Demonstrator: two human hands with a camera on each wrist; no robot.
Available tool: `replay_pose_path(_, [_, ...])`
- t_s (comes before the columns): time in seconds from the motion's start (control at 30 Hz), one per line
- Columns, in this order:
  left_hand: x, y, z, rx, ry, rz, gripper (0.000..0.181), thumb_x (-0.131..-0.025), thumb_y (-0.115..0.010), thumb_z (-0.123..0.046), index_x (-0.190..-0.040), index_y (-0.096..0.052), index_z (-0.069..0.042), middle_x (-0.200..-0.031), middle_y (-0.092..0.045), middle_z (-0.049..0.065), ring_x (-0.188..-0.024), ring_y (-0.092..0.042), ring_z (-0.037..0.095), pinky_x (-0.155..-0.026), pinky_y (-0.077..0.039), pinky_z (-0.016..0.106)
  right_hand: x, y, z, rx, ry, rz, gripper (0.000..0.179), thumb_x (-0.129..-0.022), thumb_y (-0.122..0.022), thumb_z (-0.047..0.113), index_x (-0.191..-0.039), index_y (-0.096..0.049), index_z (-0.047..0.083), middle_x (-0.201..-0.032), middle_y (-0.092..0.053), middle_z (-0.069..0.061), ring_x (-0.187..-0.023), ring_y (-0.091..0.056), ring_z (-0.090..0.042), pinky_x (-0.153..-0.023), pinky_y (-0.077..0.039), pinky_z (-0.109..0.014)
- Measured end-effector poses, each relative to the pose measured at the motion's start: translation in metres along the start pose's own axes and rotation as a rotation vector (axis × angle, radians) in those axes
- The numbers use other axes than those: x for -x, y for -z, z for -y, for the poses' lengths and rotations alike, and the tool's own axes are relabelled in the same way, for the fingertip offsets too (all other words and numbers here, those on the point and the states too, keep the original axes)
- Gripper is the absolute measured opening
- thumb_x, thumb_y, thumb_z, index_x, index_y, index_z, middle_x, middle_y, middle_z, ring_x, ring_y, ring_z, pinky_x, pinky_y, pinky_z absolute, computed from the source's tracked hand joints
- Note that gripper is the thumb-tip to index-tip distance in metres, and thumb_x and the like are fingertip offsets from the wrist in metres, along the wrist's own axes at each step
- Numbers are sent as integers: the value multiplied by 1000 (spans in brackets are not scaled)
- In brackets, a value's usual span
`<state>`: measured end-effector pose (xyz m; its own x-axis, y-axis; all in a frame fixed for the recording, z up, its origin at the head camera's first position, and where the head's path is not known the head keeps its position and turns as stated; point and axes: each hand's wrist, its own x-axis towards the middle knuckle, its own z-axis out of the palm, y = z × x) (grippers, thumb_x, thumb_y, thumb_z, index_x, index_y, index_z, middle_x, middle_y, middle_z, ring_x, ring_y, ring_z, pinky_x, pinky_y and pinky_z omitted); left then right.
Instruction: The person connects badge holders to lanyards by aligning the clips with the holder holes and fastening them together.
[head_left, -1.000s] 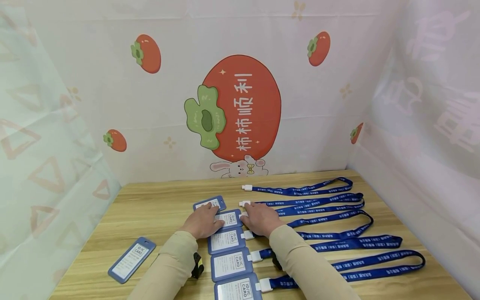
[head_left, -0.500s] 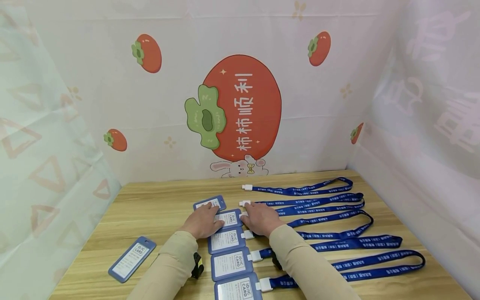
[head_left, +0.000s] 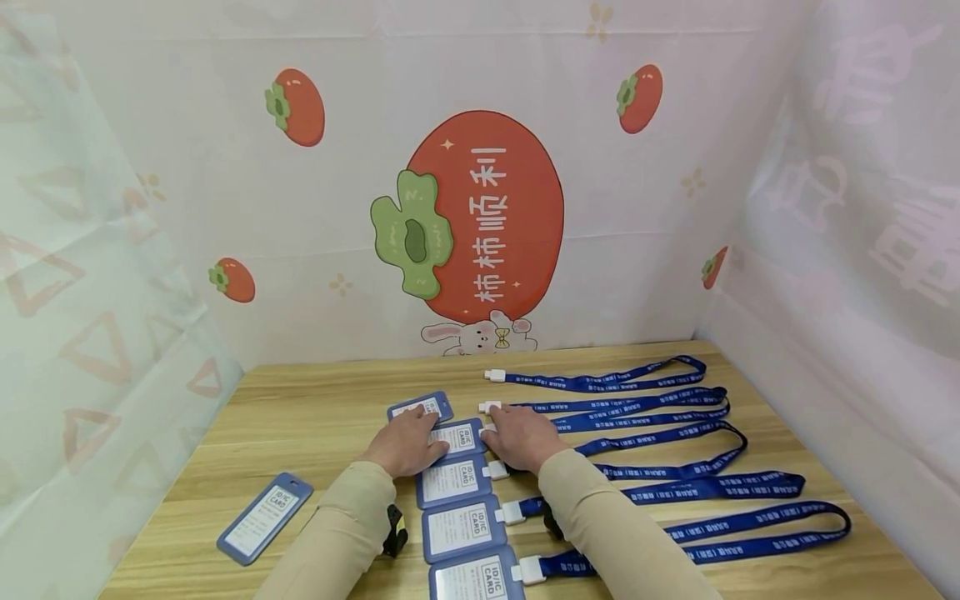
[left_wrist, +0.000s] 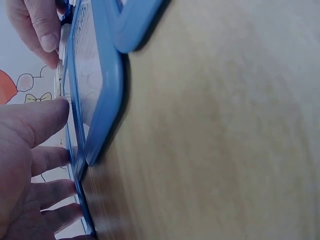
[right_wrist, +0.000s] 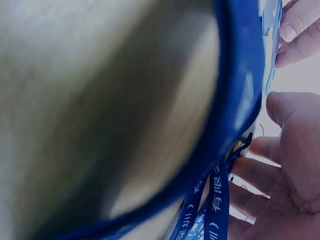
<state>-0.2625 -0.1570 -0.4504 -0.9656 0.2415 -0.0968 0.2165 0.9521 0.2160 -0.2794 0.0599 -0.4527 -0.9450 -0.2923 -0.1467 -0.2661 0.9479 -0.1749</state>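
Observation:
My left hand [head_left: 405,443] rests with its fingers extended over two blue ID card holders at the far end of a column. Its fingertips lie on the tilted top holder [head_left: 442,406], and the thumb touches the second holder [head_left: 470,437]. Just right of the column, my right hand [head_left: 523,437] rests its fingers on the white clip [head_left: 489,407] of a blue lanyard and its thumb near the clip of the lanyard below. In the right wrist view, blue straps [right_wrist: 217,200] run beneath the right hand's fingers [right_wrist: 257,175]. Both palms hide parts of these things.
Several holders, such as the nearer one [head_left: 463,529], meet lanyard clips [head_left: 512,512] end to end. A separate card holder [head_left: 265,518] lies slanted at left on the wooden table [head_left: 300,417]. One lanyard [head_left: 600,382] lies farthest back. Patterned cloth walls [head_left: 652,250] enclose the table.

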Motion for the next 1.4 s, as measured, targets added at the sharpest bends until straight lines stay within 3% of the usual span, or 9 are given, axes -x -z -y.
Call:
replay_pose_path(0.6, [-4,-3,-2,14,2,6,64,-99,-67,-46,-149,-56,-7,-159,-47,22,-147,-45,42,-119,-41,58,-5,-1,4,24,16,2,60,-106,-52,53,-156,-49,20,-160,-51,-6,-146,-50,-31,-119,-44,-50])
replay_pose_path(0.87, [-6,-3,-9,7,-41,-1,62,-99,-67,-45,-146,-60,-6,-156,-49,23,-144,-48,43,-117,-44,58,-3,0,6,32,11,4,61,-105,-52,55,-156,-50,21,-158,-52,-5,-145,-51,-29,-118,-45,-49])
replay_pose_path(1.4, [-9,-5,-12,9,-57,-10,63,-98,-68,-45,-147,-59,-6,-157,-49,22,-144,-48,43,-116,-45,57,-6,-2,10,53,44,-9,59,-106,-51,53,-156,-50,21,-158,-52,-4,-145,-51,-29,-118,-45,-49])
